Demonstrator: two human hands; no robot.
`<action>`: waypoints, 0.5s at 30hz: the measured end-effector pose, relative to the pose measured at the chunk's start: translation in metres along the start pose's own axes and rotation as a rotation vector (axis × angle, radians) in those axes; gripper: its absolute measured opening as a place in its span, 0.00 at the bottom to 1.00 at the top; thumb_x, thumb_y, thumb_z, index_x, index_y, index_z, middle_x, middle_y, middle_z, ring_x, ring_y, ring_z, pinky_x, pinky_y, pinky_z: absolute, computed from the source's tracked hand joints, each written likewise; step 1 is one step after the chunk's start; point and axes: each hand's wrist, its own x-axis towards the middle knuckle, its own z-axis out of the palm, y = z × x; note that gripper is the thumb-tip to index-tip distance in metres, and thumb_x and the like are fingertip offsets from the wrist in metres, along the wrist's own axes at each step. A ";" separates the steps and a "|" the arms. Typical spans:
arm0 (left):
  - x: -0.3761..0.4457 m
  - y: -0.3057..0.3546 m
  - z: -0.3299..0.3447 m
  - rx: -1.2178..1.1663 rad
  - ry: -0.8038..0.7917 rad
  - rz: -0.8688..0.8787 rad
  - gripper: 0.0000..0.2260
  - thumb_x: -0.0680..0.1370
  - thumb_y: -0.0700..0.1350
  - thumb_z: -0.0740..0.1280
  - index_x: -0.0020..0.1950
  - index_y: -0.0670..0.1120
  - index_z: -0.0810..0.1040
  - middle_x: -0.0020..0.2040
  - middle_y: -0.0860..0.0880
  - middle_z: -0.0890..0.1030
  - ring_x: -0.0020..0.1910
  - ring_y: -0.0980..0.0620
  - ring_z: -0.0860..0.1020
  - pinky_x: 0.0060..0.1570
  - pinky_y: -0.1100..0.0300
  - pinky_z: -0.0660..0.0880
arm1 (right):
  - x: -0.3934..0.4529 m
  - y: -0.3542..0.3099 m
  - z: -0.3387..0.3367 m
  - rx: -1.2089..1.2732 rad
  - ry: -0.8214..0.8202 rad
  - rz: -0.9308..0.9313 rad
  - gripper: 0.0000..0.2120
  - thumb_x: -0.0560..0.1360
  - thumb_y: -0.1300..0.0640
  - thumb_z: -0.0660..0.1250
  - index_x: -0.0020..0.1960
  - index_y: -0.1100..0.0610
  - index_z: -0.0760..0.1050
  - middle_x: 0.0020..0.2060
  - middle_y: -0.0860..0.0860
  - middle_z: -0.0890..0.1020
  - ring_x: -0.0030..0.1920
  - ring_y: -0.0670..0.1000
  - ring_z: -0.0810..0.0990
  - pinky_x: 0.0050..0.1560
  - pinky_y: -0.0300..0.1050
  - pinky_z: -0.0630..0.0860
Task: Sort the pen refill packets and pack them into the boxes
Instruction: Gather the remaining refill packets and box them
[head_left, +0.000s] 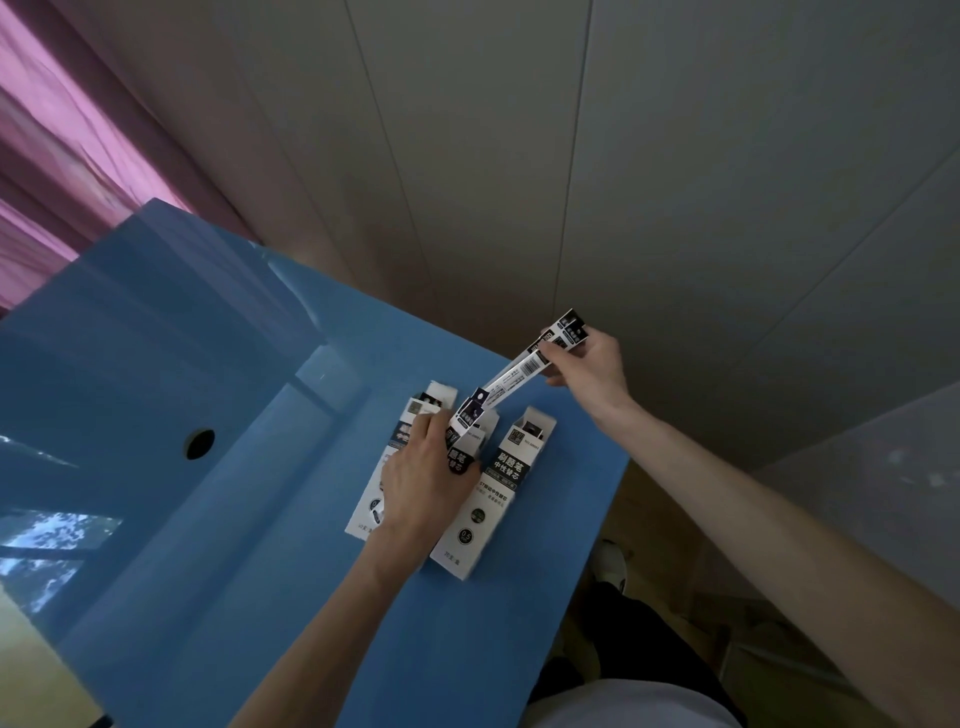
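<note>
Three white-and-black cardboard refill boxes lie side by side on the glossy blue tabletop (234, 571), close to its right edge, their open ends pointing away from the person. Right box (485, 506) fully visible, flaps up at the far end, black band with white printed characters across its upper half. Middle box (460, 457) and left box (371, 501) are largely hidden under the left hand (415, 486), which lies over them with fingers curled down around the middle box near its mouth. Beyond, the right hand (587, 366) is raised above the table, thumb and fingers pinching the far end of one long, narrow white-and-black pen refill packet (519, 374). Packet slants down toward the person; its lower end sits at the open mouth of the middle box, just beside the left fingertips; whether it is inside yet cannot be told. Round dark hole (200, 442) in the tabletop, well left of the boxes. Farther back, pale panelled wall (519, 156) and pink curtain (62, 156) at far left.
</note>
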 end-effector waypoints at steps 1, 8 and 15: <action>0.000 0.001 -0.001 -0.002 0.006 0.001 0.26 0.75 0.57 0.70 0.71 0.54 0.69 0.64 0.54 0.77 0.54 0.48 0.80 0.42 0.56 0.70 | 0.000 0.000 0.000 -0.003 0.007 -0.003 0.04 0.80 0.59 0.71 0.53 0.58 0.80 0.45 0.53 0.87 0.44 0.50 0.87 0.43 0.45 0.85; -0.001 -0.001 -0.008 -0.150 0.035 -0.085 0.22 0.72 0.65 0.72 0.61 0.57 0.72 0.47 0.58 0.80 0.45 0.53 0.79 0.41 0.54 0.75 | -0.005 0.000 -0.001 -0.065 -0.018 -0.016 0.02 0.79 0.59 0.71 0.52 0.57 0.80 0.46 0.53 0.87 0.42 0.51 0.88 0.44 0.50 0.86; -0.025 -0.002 -0.017 -0.373 0.181 -0.039 0.23 0.71 0.58 0.75 0.63 0.62 0.72 0.53 0.61 0.80 0.48 0.57 0.78 0.45 0.52 0.79 | -0.019 -0.036 -0.010 -0.075 -0.023 -0.177 0.05 0.79 0.60 0.71 0.54 0.59 0.81 0.45 0.51 0.85 0.37 0.44 0.85 0.34 0.36 0.79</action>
